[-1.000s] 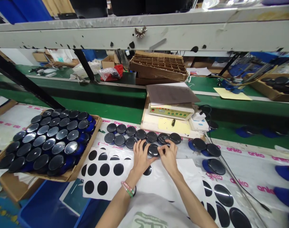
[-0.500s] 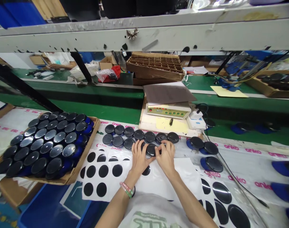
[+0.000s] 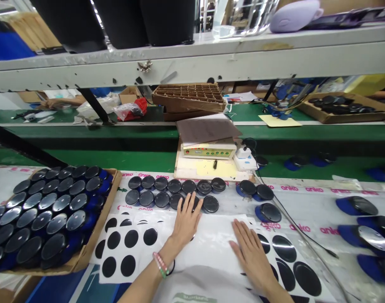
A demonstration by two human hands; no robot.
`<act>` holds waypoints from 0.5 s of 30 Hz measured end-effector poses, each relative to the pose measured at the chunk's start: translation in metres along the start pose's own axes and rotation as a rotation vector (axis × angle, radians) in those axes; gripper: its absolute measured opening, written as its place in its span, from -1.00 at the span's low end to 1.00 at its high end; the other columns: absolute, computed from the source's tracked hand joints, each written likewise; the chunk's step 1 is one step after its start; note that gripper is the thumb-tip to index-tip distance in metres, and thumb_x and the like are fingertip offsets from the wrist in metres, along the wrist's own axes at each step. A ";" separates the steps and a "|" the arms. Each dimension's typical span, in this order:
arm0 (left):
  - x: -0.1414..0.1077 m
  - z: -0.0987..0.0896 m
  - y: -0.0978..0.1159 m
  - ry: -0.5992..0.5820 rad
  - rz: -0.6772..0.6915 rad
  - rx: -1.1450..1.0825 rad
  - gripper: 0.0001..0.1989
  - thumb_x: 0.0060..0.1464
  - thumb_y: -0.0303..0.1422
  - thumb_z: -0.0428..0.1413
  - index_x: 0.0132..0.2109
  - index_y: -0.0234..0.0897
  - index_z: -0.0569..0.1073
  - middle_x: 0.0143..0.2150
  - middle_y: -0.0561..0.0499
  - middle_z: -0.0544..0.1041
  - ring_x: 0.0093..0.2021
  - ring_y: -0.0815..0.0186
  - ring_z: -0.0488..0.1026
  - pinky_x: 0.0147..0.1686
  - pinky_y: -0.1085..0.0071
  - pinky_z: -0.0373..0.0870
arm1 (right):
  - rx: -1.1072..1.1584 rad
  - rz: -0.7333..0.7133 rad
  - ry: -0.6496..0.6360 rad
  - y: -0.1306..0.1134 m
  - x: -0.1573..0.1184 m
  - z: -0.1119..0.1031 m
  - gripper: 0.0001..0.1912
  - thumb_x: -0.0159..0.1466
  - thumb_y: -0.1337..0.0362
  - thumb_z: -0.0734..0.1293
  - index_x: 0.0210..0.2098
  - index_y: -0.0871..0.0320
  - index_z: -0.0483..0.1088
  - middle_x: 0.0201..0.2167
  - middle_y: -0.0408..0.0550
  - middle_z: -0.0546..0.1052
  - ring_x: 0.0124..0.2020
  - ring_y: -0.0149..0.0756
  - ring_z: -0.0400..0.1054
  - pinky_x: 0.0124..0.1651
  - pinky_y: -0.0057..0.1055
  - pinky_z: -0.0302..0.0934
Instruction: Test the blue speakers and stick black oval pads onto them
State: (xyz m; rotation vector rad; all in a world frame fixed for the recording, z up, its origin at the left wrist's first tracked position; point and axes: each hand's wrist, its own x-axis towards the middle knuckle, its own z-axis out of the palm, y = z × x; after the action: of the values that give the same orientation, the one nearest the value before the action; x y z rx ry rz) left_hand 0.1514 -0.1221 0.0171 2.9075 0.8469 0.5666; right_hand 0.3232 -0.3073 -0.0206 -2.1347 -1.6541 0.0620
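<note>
My left hand [image 3: 185,219] is stretched out, fingers apart, its fingertips over a black round lid in the front of two rows of black-topped round pieces [image 3: 161,199]. Whether it presses on that lid I cannot tell. A similar round piece [image 3: 210,204] stands just right of those fingers. My right hand [image 3: 249,248] lies flat with fingers extended, holding nothing, at the right side of a white sheet [image 3: 211,240]. Left of my left wrist lies a sticker sheet [image 3: 141,256] with several black round stickers, and larger black circles [image 3: 284,248] show right of my right hand.
A cardboard tray [image 3: 116,185] of black-topped blue pieces stands at left. Behind the rows are a control box [image 3: 208,150] and a white plug adapter [image 3: 244,160]. A cable [image 3: 293,219] crosses the right side. A metal shelf beam [image 3: 243,63] spans overhead.
My hands have parted from the round piece they both held; it now stands at the front row's right end. My right hand has moved down right onto the sheet. The view has shifted.
</note>
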 end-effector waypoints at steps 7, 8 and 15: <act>0.080 0.013 0.037 -0.033 0.118 -0.072 -0.48 0.17 -0.17 -0.04 0.24 -0.20 0.13 0.34 -0.14 0.02 0.32 0.06 -0.05 0.22 0.03 -0.02 | -0.234 0.095 0.039 -0.007 -0.025 0.020 -0.29 0.31 0.10 0.09 0.34 0.11 -0.32 0.27 0.05 0.12 0.26 -0.03 -0.01 0.20 0.03 -0.08; 0.094 0.018 0.039 -0.040 0.105 -0.079 -0.46 0.17 -0.17 -0.03 0.24 -0.23 0.12 0.32 -0.18 0.06 0.30 0.02 -0.01 0.21 -0.01 -0.01 | -0.234 0.099 0.052 -0.009 -0.026 0.018 -0.31 0.31 0.09 0.09 0.34 0.11 -0.28 0.26 0.06 0.14 0.25 -0.02 0.01 0.19 0.03 -0.05; 0.133 0.034 0.019 -0.204 0.273 -0.168 -0.64 0.17 -0.24 0.04 0.07 -0.29 0.31 0.05 -0.11 0.38 -0.01 0.18 0.37 0.00 0.06 0.31 | -0.194 0.287 0.212 0.012 0.002 -0.022 -0.58 0.30 0.10 0.08 0.10 0.03 0.26 0.02 0.07 0.38 0.07 -0.02 0.22 0.03 -0.07 0.17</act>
State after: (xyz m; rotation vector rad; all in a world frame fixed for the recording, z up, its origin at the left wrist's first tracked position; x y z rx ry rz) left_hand 0.2769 -0.0661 0.0323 2.8772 0.3619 0.3286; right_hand 0.3414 -0.3143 -0.0048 -2.4158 -1.2707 -0.2388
